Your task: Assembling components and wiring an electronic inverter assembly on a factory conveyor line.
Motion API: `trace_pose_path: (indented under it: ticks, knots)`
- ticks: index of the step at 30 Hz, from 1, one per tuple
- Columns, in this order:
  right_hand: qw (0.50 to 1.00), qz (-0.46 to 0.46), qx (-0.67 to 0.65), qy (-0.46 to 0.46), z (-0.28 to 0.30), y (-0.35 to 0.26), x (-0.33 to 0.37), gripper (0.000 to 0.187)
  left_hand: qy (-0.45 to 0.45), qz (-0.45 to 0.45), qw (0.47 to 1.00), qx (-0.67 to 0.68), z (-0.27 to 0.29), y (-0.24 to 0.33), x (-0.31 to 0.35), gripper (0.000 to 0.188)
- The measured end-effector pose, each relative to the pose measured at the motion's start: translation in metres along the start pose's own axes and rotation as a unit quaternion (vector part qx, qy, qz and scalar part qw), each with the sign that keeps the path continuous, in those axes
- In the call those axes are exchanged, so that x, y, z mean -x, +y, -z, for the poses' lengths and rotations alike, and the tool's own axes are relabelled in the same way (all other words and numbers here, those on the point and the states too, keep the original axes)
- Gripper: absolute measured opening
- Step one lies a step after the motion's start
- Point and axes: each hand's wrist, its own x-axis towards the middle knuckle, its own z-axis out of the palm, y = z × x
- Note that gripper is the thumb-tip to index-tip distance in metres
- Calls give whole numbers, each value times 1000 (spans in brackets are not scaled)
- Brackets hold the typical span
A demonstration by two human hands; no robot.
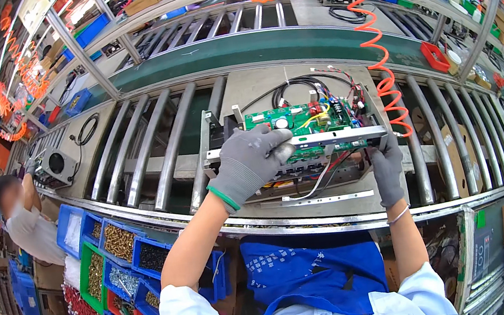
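Note:
An open metal chassis (pixel 365 170) stands in front of me on a board over the roller conveyor. Inside it is a green circuit board (pixel 318 121) with colored wires. A silvery metal bar (pixel 327 138) with holes runs across the near side of the board. My left hand (pixel 254 160), in a grey glove with a green cuff, is closed over the bar's left part, its fingers bent at the board's edge. Gloved too, my right hand (pixel 387 170) closes round the bar's right end from the near side. A second flat metal strip (pixel 328 198) lies nearer to me.
Blue and green bins (pixel 120 240) of screws stand at the lower left. Steel rollers (pixel 163 147) flank the board. An orange coiled hose (pixel 386 84) hangs close to the chassis's right side. A co-worker (pixel 29 221) is at the left, near another unit (pixel 57 165).

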Motion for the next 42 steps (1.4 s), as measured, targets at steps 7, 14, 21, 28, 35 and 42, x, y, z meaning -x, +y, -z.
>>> trace_pose_path:
  ticks: [7,14,21,28,35,42]
  knots:
    - [999,36,31,15,5,5,0,48,81,-41,987,-135,-10,21,9,23]
    - [998,54,-10,-36,11,1,0,38,176,26,973,-146,-51,49,8,31]
    - [998,61,-5,-16,9,-8,2,30,104,29,989,-101,-43,42,10,29]
    - [998,53,-31,-21,12,-5,2,21,26,32,994,-101,-36,38,7,31]
    - [996,87,9,-27,11,-12,2,11,252,-9,964,-89,-5,43,62,42]
    - [995,71,27,-68,29,-12,13,47,159,346,881,-280,96,-91,239,20]
